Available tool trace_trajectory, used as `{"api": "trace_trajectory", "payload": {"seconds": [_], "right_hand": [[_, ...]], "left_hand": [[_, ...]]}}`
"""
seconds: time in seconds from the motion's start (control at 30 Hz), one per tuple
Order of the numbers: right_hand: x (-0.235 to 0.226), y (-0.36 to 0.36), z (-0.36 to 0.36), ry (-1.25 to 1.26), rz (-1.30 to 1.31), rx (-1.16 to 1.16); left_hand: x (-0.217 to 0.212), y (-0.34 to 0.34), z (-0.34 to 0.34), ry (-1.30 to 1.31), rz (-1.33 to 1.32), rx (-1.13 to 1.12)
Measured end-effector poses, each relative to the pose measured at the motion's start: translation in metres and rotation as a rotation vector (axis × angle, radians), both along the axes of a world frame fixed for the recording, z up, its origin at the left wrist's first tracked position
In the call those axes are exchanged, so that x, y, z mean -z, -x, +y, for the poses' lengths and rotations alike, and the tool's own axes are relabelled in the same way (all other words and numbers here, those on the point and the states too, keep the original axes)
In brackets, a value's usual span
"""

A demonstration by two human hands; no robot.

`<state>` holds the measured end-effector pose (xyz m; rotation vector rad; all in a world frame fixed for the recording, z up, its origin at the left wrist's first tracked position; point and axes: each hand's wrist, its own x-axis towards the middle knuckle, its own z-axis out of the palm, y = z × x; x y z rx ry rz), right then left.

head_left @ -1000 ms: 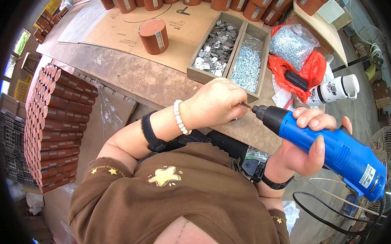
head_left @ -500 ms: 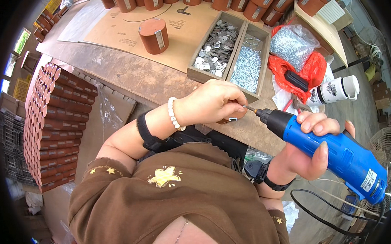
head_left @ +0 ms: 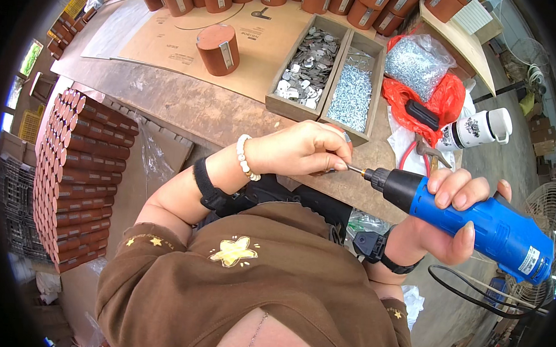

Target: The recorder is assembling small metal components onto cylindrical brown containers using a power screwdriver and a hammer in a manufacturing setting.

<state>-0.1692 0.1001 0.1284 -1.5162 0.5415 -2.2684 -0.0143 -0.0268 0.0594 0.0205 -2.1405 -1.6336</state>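
My right hand [head_left: 457,197] is wrapped round a blue electric screwdriver [head_left: 493,229] with a black nose and a trailing black cable. Its thin metal bit [head_left: 356,169] points left and meets the fingertips of my left hand [head_left: 319,149]. Those fingers are pinched closed at the bit's tip, and whatever they hold is too small or hidden to make out. Just beyond my left hand stands a wooden two-part box: small metal plates [head_left: 312,60] fill one side, and silvery screws [head_left: 351,99] the other. A reddish-brown round canister [head_left: 218,50] with a metal strip sits on cardboard farther off.
Right of the box lie a red plastic bag [head_left: 452,97] with a clear bag of screws [head_left: 418,65], a black object [head_left: 422,114], red-handled pliers [head_left: 424,154] and a white tumbler [head_left: 475,129]. More canisters line the far edge; a tall stack [head_left: 82,183] stands at left.
The screwdriver and my right hand have shifted slightly right. A brown piece with a pale-edged part, seen under my left fingers before, is now out of sight. The pliers show more fully.
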Motion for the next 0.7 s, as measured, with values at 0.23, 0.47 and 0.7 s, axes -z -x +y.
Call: {"api": "trace_trajectory", "payload": {"seconds": [0.23, 0.47, 0.7], "right_hand": [[-0.003, -0.002, 0.001, 0.017, 0.027, -0.022], [0.000, 0.005, 0.000, 0.025, 0.003, 0.059], [0.001, 0.009, 0.003, 0.020, -0.028, 0.127]], "left_hand": [[0.000, 0.005, -0.001, 0.086, 0.059, 0.076], [-0.006, 0.011, -0.019, 0.111, -0.075, 0.147], [0.018, 0.017, -0.097, 0.750, -0.246, -0.536]]}}
